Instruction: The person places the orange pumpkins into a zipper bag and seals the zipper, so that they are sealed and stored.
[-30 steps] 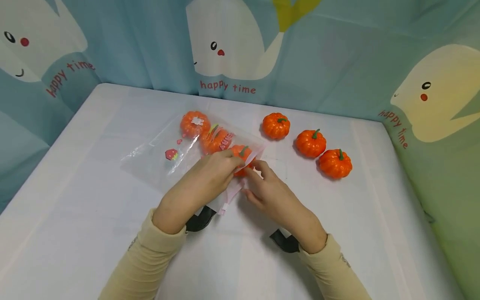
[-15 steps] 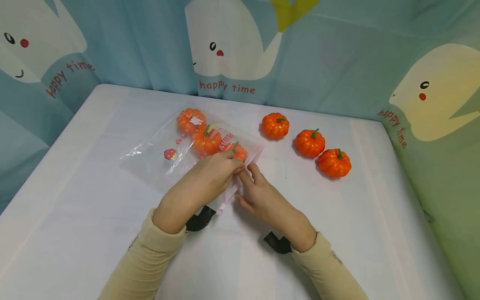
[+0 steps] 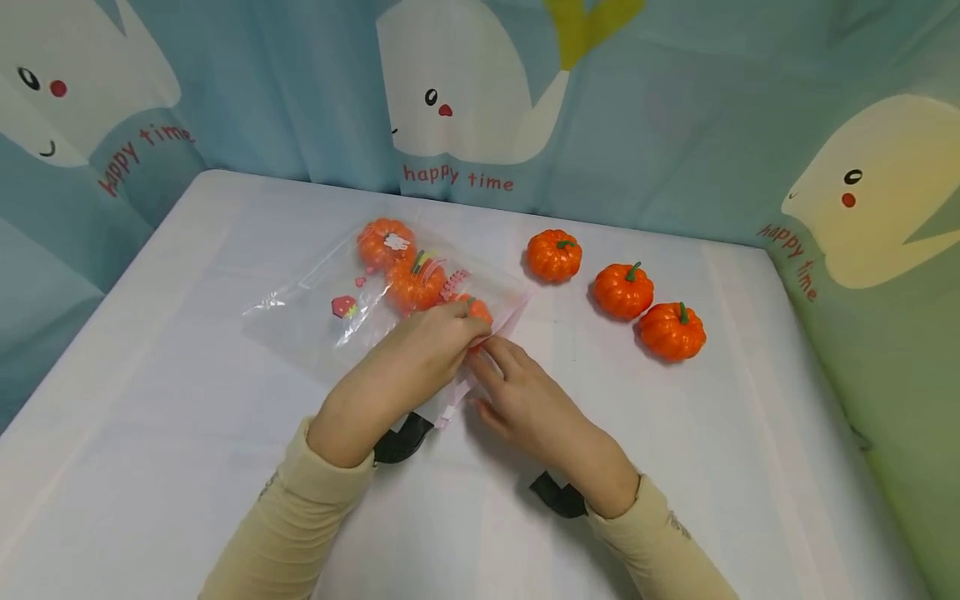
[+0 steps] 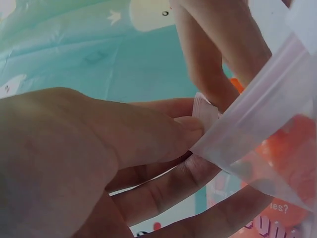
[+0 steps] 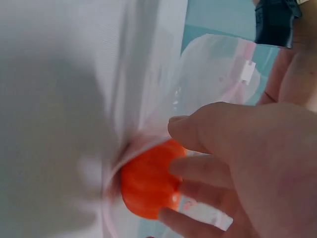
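Note:
A clear zip bag [image 3: 300,329] with a pink-edged mouth and printed pictures lies on the table. Three small orange toy pumpkins show inside it: one at the far end [image 3: 386,242], one in the middle [image 3: 415,285], and one near the mouth [image 5: 151,181]. My left hand [image 3: 416,346] pinches the bag's rim between thumb and fingers, as the left wrist view shows. At the mouth, my right hand [image 3: 528,400] reaches in with extended fingers [image 5: 203,171] against the nearest pumpkin, its thumb apart. Part of that pumpkin is hidden behind the hands.
Three more orange pumpkins with green stems stand outside the bag to the right: a back one [image 3: 554,256], a middle one [image 3: 623,291] and a front one [image 3: 672,332]. A curtain [image 3: 645,142] printed with whales hangs round the white table [image 3: 187,467].
My right hand has moved left toward the bag, and the pumpkin at the mouth has slid farther in. The left hand keeps its hold on the rim.

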A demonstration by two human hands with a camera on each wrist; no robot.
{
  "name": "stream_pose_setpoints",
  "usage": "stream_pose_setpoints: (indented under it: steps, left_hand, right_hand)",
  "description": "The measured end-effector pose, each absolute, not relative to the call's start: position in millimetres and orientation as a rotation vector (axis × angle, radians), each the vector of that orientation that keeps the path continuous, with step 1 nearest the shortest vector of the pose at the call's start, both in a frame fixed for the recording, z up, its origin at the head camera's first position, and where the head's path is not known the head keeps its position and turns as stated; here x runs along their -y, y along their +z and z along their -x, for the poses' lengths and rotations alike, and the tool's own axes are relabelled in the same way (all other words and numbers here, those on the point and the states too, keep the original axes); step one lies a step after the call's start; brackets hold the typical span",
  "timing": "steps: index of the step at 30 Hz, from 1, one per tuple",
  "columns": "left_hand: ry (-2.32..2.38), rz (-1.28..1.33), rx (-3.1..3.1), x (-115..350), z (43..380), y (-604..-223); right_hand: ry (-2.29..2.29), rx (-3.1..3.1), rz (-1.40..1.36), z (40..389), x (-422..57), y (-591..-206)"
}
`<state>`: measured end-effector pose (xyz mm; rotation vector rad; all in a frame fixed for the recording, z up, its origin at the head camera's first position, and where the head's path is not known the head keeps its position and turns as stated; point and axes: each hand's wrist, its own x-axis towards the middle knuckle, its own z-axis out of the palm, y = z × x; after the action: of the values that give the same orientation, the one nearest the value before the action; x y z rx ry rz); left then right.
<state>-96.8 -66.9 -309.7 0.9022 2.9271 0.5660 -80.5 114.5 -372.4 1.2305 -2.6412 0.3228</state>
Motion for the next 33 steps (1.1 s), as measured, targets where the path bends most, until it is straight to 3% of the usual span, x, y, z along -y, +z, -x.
stream_pose_setpoints:
  steps: [7,33]
  left_hand:
    - [0.54,-0.908,-2.968,65.4,97.6,-309.5]
    - [0.575,-0.955,-2.96,63.7,94.0,-316.2]
  right_hand:
    - [0.237,2.643,-1.358,78.3,-115.2,-371.8]
    - [0.168,2.866,-0.999,84.8,-110.0,-391.9]
